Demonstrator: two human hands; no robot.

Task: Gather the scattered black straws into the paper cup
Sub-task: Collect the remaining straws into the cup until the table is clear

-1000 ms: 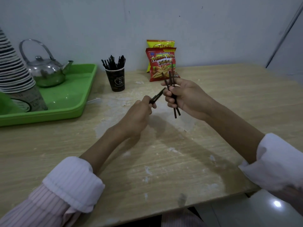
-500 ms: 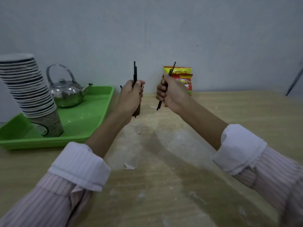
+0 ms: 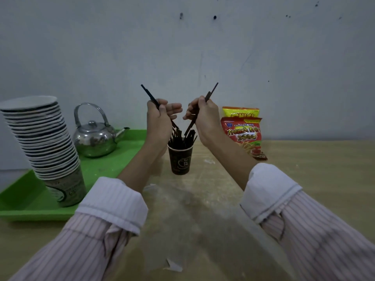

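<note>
Straws [image 3: 149, 94] above cup [image 3: 180, 157], wooden table [image 3: 304, 169]

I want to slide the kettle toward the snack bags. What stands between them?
In the head view, the dark paper cup full of black straws stands between the kettle and the snack bags, with both forearms crossing there.

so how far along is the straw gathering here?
Nearly done. The paper cup already holds a bundle of black straws. The left hand and right hand each grip straws angled down over its mouth, lower ends at or near the rim. No loose straws show on the table; only dropping these in remains.
</note>
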